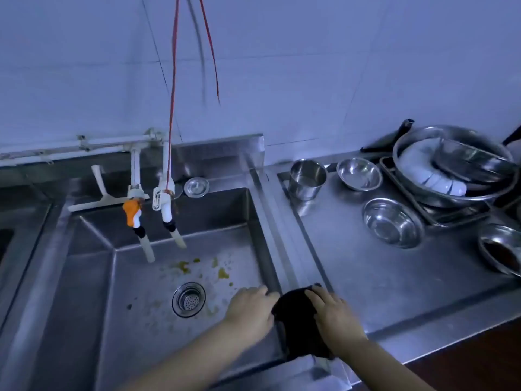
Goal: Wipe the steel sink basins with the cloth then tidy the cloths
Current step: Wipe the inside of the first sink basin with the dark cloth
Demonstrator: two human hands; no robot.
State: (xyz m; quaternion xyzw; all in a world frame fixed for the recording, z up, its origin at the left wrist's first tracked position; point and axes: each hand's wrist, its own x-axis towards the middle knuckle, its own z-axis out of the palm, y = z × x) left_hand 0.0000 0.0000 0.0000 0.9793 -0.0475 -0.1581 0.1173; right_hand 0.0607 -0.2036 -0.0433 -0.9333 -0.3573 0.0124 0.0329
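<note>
Basin point(84, 277) floor carries yellow-green scraps around the drain point(188, 299), so wiping looks barely begun; left hand point(249, 309) rests loose-fingered by the right rim, right hand point(335, 314) presses the black cloth point(296, 320) draped over that rim

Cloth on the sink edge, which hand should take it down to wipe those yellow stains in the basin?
Probably right. The right hand already rests on the cloth, while the left hand only touches its edge. The stains lie just beyond, left of the cloth.
</note>
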